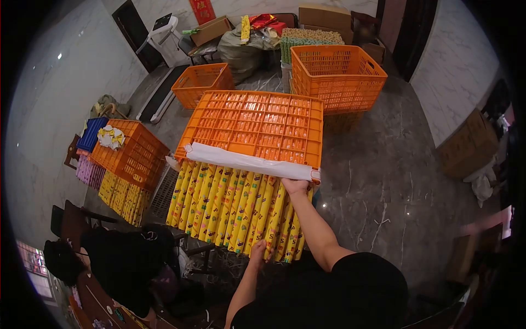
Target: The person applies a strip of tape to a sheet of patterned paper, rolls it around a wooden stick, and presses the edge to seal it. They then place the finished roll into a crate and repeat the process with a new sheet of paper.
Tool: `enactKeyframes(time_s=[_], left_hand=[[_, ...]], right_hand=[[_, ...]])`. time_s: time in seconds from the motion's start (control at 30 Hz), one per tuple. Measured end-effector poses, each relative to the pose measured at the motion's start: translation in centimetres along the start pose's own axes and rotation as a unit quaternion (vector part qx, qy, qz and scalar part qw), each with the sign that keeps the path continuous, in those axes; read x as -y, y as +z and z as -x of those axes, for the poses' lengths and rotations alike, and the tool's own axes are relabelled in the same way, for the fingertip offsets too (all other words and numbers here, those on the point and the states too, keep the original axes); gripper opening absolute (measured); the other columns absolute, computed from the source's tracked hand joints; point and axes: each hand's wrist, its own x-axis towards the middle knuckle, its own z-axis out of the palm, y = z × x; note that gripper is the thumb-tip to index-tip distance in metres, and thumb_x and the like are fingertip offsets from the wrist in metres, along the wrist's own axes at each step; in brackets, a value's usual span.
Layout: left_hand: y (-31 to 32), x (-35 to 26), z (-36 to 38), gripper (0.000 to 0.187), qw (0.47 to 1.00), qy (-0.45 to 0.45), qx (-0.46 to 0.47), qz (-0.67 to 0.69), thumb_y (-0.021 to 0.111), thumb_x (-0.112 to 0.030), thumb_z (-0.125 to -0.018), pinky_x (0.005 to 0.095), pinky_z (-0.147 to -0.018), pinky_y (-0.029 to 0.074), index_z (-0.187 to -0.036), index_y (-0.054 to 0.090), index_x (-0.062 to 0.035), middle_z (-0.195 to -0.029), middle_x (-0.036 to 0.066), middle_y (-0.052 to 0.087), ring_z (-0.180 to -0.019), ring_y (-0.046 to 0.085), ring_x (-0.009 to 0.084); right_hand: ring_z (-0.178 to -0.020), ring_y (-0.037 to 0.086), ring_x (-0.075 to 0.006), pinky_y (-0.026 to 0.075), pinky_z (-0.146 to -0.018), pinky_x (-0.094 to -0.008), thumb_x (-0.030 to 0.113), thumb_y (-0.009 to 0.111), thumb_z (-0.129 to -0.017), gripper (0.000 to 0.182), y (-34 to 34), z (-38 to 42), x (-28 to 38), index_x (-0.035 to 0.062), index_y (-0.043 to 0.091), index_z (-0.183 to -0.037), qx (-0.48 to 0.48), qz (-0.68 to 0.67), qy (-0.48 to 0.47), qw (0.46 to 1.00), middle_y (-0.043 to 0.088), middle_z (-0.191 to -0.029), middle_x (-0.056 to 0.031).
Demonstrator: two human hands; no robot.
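A row of several yellow printed sticks (230, 203) lies side by side, leaning against an upturned orange crate (257, 126). A white paper strip (246, 163) runs across their far ends. My right hand (295, 186) rests on the far end of the rightmost sticks, just under the white strip. My left hand (257, 251) touches the near ends of the sticks right of the middle. Neither hand visibly grips anything; the fingers are partly hidden.
Another person in black (118, 263) sits at the lower left. An orange crate (131, 153) on more yellow sticks (123, 197) stands left. Further orange crates (337, 74) (200, 82), cardboard boxes (211, 30) and sacks fill the back. Dark tiled floor (394, 181) lies right.
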Motion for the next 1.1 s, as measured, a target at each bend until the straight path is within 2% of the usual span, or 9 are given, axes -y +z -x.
enactKeyframes(time_s=[0.2, 0.37, 0.53, 0.6, 0.73, 0.8, 0.9, 0.93, 1.1], left_hand=[[-2.6, 2.2, -1.7, 0.034, 0.998, -0.015, 0.002, 0.066, 0.054, -0.035, -0.098, 0.0275, -0.046, 0.045, -0.109, 0.061, -0.0038, -0.082, 0.01, 0.068, -0.057, 0.06, 0.0174], [-1.0, 6.3, 1.6, 0.039, 0.929, 0.127, -0.237, -0.254, 0.064, -0.03, -0.094, 0.0292, -0.077, 0.051, -0.114, 0.063, 0.0034, -0.096, 0.007, 0.07, -0.084, 0.065, 0.0141], [4.2, 5.4, 3.8, 0.037, 0.929, 0.056, -0.326, -0.166, 0.07, -0.026, -0.089, 0.0298, -0.064, 0.048, -0.112, 0.065, 0.0025, -0.084, 0.006, 0.067, -0.071, 0.062, 0.0166], [4.2, 5.6, 3.4, 0.037, 0.811, 0.142, -0.349, -0.448, 0.069, -0.028, -0.089, 0.0365, -0.069, 0.049, -0.112, 0.066, 0.0006, -0.087, 0.011, 0.063, -0.077, 0.062, 0.027], [3.3, 5.8, 3.5, 0.035, 0.76, 0.222, -0.308, -0.527, 0.069, -0.031, -0.086, 0.0401, -0.073, 0.049, -0.107, 0.068, -0.0027, -0.093, 0.013, 0.061, -0.088, 0.06, 0.0323], [2.9, 5.2, 3.4, 0.037, 0.733, 0.231, -0.291, -0.569, 0.07, -0.032, -0.086, 0.0405, -0.076, 0.048, -0.11, 0.067, -0.0034, -0.097, 0.013, 0.06, -0.093, 0.059, 0.0324], [3.3, 4.7, 3.3, 0.043, 0.696, 0.25, -0.319, -0.593, 0.07, -0.033, -0.085, 0.0413, -0.081, 0.047, -0.116, 0.062, -0.0047, -0.105, 0.015, 0.058, -0.102, 0.056, 0.0326], [3.4, 5.2, 3.3, 0.047, 0.688, 0.258, -0.363, -0.574, 0.071, -0.034, -0.084, 0.0417, -0.084, 0.046, -0.12, 0.06, -0.0053, -0.108, 0.016, 0.057, -0.105, 0.054, 0.0327], [3.4, 7.5, 2.5, 0.064, 0.883, 0.023, -0.374, -0.281, 0.077, -0.042, -0.079, 0.0422, -0.093, 0.042, -0.122, 0.052, -0.0013, -0.121, 0.019, 0.051, -0.115, 0.049, 0.0325]], right_hand=[[-0.124, 0.047, -0.0329, 0.029, -0.111, -0.0565, 0.05, 0.047, -0.093, 0.049, 1.4, 1.2, -0.2, 0.0123, 0.056, -0.122, 0.037, 0.023, -0.01, 0.999, 0.055, -0.13, -0.007], [-0.122, 0.049, -0.0325, 0.03, -0.111, -0.0547, 0.048, 0.045, -0.095, 0.046, 0.2, 0.0, 0.5, 0.0127, 0.057, -0.122, 0.014, 0.031, 0.008, 0.999, 0.055, -0.132, -0.0061], [-0.123, 0.049, -0.0339, 0.034, -0.113, -0.0499, 0.031, 0.039, -0.102, 0.041, 1.1, 4.1, 2.2, 0.0056, 0.049, -0.132, -0.127, 0.152, 0.036, 0.98, 0.052, -0.134, -0.0141], [-0.115, 0.054, -0.031, 0.042, -0.106, -0.0452, 0.032, 0.042, -0.101, 0.042, -0.5, 5.5, 3.8, 0.0014, 0.048, -0.129, -0.092, 0.215, 0.075, 0.969, 0.055, -0.127, -0.0131], [-0.078, 0.06, -0.0258, 0.049, -0.072, -0.0428, 0.031, 0.054, -0.097, 0.033, -2.5, 9.8, 5.4, 0.0016, 0.052, -0.11, -0.059, 0.637, 0.074, 0.765, 0.061, -0.094, -0.0081], [-0.069, 0.059, -0.0298, 0.048, -0.065, -0.0439, 0.033, 0.064, -0.09, 0.036, -5.5, 10.5, 6.8, 0.003, 0.051, -0.105, 0.09, 0.919, -0.059, 0.379, 0.061, -0.086, -0.0107], [-0.084, 0.06, -0.0322, 0.047, -0.073, -0.0443, 0.037, 0.069, -0.085, 0.043, -7.7, 12.5, 7.0, 0.0035, 0.048, -0.103, 0.0, 0.903, -0.154, 0.401, 0.06, -0.095, -0.0136], [-0.112, 0.051, -0.0332, 0.04, -0.093, -0.0471, 0.039, 0.071, -0.083, 0.053, -7.6, 13.1, 7.3, 0.0057, 0.046, -0.116, -0.028, 0.938, -0.184, 0.291, 0.054, -0.116, -0.0139], [-0.145, 0.007, -0.0382, 0.007, -0.114, -0.0587, 0.066, 0.051, -0.088, 0.097, -9.3, 15.0, 4.8, 0.0153, 0.0, -0.154, -0.071, 0.932, -0.128, 0.331, 0.006, -0.158, -0.0182]])
